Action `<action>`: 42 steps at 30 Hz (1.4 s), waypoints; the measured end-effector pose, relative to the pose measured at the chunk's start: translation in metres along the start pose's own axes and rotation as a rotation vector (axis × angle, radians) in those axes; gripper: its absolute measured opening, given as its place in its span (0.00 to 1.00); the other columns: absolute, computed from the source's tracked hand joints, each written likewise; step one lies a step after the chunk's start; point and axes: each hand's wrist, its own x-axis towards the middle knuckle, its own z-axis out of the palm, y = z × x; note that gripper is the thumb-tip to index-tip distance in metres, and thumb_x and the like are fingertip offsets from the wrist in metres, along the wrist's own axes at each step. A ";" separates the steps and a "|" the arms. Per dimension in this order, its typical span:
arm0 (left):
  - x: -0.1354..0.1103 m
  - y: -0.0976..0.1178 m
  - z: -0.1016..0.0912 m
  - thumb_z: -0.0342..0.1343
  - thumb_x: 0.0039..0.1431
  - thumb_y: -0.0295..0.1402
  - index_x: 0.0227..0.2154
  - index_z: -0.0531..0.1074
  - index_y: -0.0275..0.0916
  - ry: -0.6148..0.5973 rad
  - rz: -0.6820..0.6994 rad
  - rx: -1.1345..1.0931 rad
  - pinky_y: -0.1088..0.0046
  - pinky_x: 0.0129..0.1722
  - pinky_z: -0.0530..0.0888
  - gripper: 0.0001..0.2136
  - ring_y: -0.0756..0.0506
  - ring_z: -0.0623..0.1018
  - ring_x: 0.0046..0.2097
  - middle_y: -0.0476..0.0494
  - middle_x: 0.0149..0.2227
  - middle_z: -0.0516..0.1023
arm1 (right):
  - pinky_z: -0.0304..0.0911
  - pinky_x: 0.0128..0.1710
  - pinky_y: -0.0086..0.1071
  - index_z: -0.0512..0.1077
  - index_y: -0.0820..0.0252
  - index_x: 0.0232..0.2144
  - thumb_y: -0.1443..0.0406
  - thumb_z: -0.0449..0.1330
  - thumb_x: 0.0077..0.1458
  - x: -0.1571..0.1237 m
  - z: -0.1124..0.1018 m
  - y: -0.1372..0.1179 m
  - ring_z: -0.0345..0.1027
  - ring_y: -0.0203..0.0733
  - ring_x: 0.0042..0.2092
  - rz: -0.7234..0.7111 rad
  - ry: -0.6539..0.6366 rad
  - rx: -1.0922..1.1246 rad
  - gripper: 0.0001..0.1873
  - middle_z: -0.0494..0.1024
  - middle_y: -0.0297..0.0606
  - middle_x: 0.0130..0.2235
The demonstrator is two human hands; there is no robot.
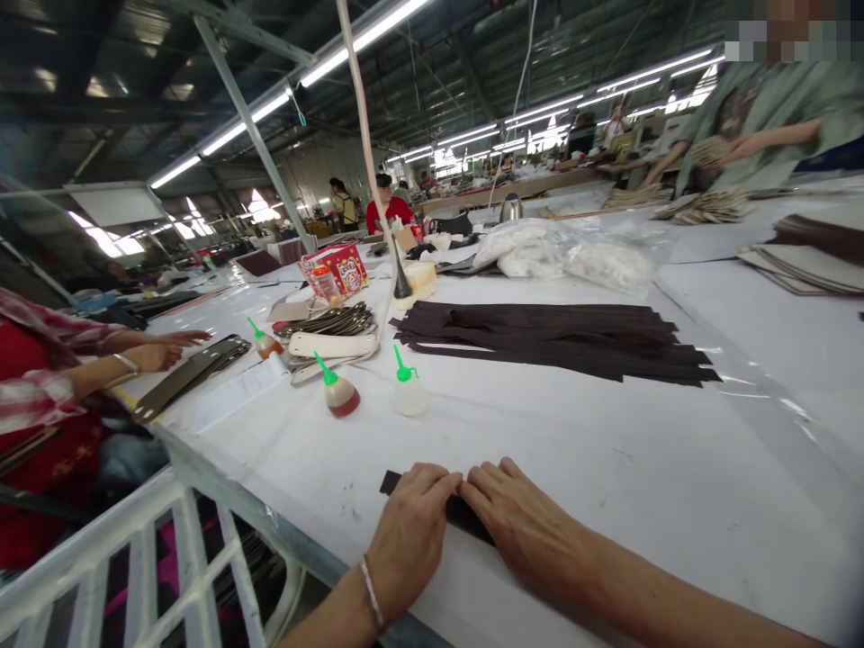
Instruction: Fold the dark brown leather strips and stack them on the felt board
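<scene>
A narrow dark brown strip point(467, 519) lies at the front edge of the white table, and both hands are on it. My left hand point(413, 515) wears a bracelet at the wrist and has its fingers closed over the strip, whose far end pokes out to the left. Close beside it, my right hand point(517, 515) pinches the strip with bent fingers. The fingertips of the two hands almost meet. Their undersides are hidden. Farther back lies a pile of similar dark strips point(553, 337).
Green-capped squeeze bottles, one with amber liquid point(343, 399) and one with clear liquid point(409, 396), stand ahead. Behind them are pale leather straps point(330, 345) and a red box point(347, 268). A white plastic crate point(141, 567) sits lower left. Co-workers handle pieces at left and right.
</scene>
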 end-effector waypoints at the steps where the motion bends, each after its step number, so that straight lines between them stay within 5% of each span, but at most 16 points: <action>1: 0.001 0.003 0.005 0.45 0.57 0.18 0.51 0.68 0.40 -0.001 -0.019 -0.021 0.59 0.48 0.72 0.21 0.43 0.71 0.45 0.42 0.44 0.73 | 0.51 0.45 0.41 0.66 0.65 0.46 0.78 0.49 0.53 0.000 0.002 0.000 0.60 0.46 0.41 0.020 0.005 0.006 0.19 0.69 0.42 0.41; 10: -0.021 -0.003 0.003 0.46 0.62 0.21 0.47 0.70 0.38 0.048 0.020 0.086 0.62 0.45 0.75 0.14 0.43 0.72 0.46 0.41 0.44 0.72 | 0.52 0.41 0.40 0.68 0.61 0.37 0.73 0.49 0.57 0.005 -0.006 -0.001 0.61 0.47 0.40 0.120 -0.032 0.062 0.10 0.70 0.41 0.39; 20: -0.034 -0.011 0.009 0.44 0.65 0.24 0.51 0.68 0.36 0.048 0.106 0.207 0.59 0.47 0.76 0.14 0.42 0.73 0.48 0.37 0.47 0.73 | 0.54 0.43 0.39 0.69 0.60 0.40 0.65 0.49 0.65 0.025 -0.014 -0.008 0.65 0.47 0.42 0.158 -0.034 0.149 0.10 0.73 0.41 0.40; 24: -0.035 -0.010 0.008 0.43 0.64 0.23 0.51 0.67 0.36 0.098 0.090 0.153 0.60 0.50 0.75 0.15 0.42 0.73 0.50 0.37 0.47 0.73 | 0.57 0.40 0.38 0.70 0.59 0.37 0.63 0.43 0.67 0.033 -0.023 -0.008 0.67 0.47 0.39 0.211 -0.066 0.239 0.17 0.75 0.40 0.37; 28: -0.037 -0.010 0.009 0.43 0.64 0.23 0.48 0.70 0.36 0.121 0.093 0.217 0.61 0.47 0.77 0.15 0.42 0.74 0.49 0.37 0.47 0.73 | 0.59 0.36 0.34 0.72 0.58 0.38 0.60 0.32 0.69 0.037 -0.035 0.006 0.69 0.43 0.34 0.441 0.032 0.531 0.29 0.75 0.38 0.31; 30: -0.038 -0.010 0.010 0.43 0.63 0.23 0.49 0.70 0.36 0.119 0.095 0.262 0.60 0.48 0.77 0.15 0.41 0.74 0.50 0.37 0.49 0.73 | 0.59 0.38 0.35 0.73 0.58 0.38 0.57 0.39 0.68 0.037 -0.035 0.007 0.69 0.44 0.36 0.478 0.034 0.455 0.24 0.76 0.39 0.34; 33: -0.040 -0.011 0.009 0.43 0.64 0.24 0.49 0.70 0.36 0.119 0.104 0.332 0.58 0.49 0.76 0.15 0.40 0.73 0.52 0.37 0.51 0.73 | 0.57 0.43 0.39 0.73 0.59 0.39 0.59 0.56 0.61 0.037 -0.025 -0.003 0.67 0.48 0.42 0.341 -0.051 0.227 0.11 0.75 0.42 0.40; 42: -0.054 -0.014 0.003 0.43 0.65 0.26 0.48 0.70 0.34 0.197 0.113 0.464 0.60 0.47 0.78 0.14 0.40 0.76 0.49 0.36 0.46 0.76 | 0.55 0.46 0.44 0.69 0.61 0.43 0.72 0.58 0.51 0.049 -0.021 -0.028 0.64 0.53 0.48 0.280 -0.173 0.161 0.15 0.72 0.43 0.45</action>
